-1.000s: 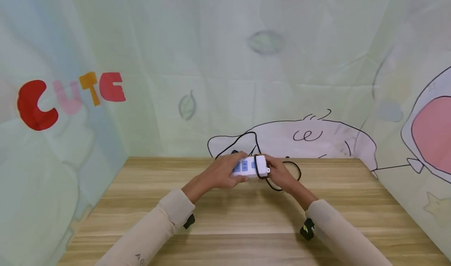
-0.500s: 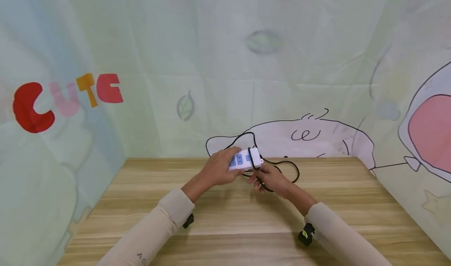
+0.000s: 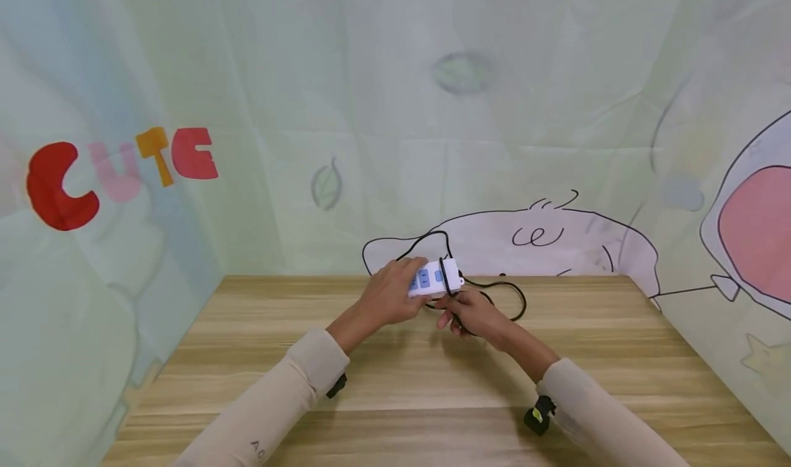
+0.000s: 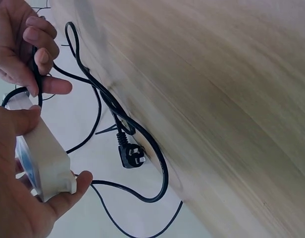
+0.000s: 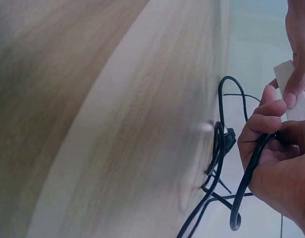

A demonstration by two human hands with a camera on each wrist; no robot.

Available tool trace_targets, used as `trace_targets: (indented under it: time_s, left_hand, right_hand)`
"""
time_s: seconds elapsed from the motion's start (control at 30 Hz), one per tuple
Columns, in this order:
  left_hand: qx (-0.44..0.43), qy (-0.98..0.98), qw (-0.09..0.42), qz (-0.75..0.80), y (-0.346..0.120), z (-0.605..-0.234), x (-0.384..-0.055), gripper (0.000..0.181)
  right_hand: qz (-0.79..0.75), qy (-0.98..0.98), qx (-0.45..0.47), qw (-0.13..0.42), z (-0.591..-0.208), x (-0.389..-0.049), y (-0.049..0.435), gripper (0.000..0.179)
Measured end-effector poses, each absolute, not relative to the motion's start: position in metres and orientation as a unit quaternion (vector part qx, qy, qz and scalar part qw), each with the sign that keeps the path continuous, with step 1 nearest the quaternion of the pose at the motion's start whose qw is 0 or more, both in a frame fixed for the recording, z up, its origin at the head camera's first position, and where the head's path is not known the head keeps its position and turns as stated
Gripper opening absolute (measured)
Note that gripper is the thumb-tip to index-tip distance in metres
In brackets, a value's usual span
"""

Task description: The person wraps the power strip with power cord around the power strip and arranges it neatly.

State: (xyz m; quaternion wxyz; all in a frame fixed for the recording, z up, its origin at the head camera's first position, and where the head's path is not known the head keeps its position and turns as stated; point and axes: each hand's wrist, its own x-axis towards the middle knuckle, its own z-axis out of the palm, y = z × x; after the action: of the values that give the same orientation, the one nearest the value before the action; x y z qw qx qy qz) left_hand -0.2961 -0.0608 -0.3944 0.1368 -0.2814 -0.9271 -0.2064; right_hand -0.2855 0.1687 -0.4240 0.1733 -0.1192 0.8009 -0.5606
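My left hand [image 3: 391,292] grips a white power strip [image 3: 453,276] with blue sockets, holding it tilted above the table's far part. A black cord [image 3: 524,301] wraps once round the strip's right end. Just below that end, my right hand [image 3: 477,316] pinches the cord between thumb and fingers. In the left wrist view, thumb and fingers of the left hand [image 4: 16,183] span the strip's sides. Loose cord loops hang beyond the hands, and the black plug [image 4: 131,154] with metal prongs shows among them. In the right wrist view, the cord passes through the curled right hand [image 5: 276,153].
A wooden table [image 3: 395,398] lies under both hands. Printed fabric walls [image 3: 278,199] stand at the back and both sides, close behind the cord loops. A black wrist camera [image 3: 539,415] sits under the right sleeve.
My right hand has moved from the strip's right end to just below it, with the cord now pinched. The strip has risen slightly, and more cord shows beneath it.
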Motion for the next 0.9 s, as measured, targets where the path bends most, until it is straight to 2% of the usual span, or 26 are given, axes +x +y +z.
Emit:
trace_targets:
  time_s: [0.17, 0.43, 0.7, 0.8, 0.9]
  left_hand:
    - [-0.270, -0.933, 0.137, -0.192, -0.059, -0.396, -0.297, 0.066]
    - [-0.267, -0.936, 0.130, -0.187, -0.058, -0.399, -0.303, 0.062]
    - [-0.261, -0.945, 0.126, -0.154, -0.055, -0.396, -0.303, 0.058]
    - [-0.254, -0.948, 0.127, -0.146, -0.055, -0.396, -0.303, 0.058]
    - [-0.240, -0.954, 0.129, -0.123, -0.056, -0.397, -0.303, 0.058]
  right_hand:
    - [-0.531, 0.820, -0.139, 0.164, -0.423, -0.281, 0.168, 0.045]
    - [-0.448, 0.869, -0.178, 0.114, -0.417, -0.281, 0.166, 0.042]
    - [-0.336, 0.916, -0.194, 0.101, -0.406, -0.279, 0.168, 0.042]
    - [-0.295, 0.930, -0.205, 0.082, -0.403, -0.277, 0.167, 0.042]
    - [-0.246, 0.940, -0.232, 0.041, -0.401, -0.274, 0.167, 0.046]
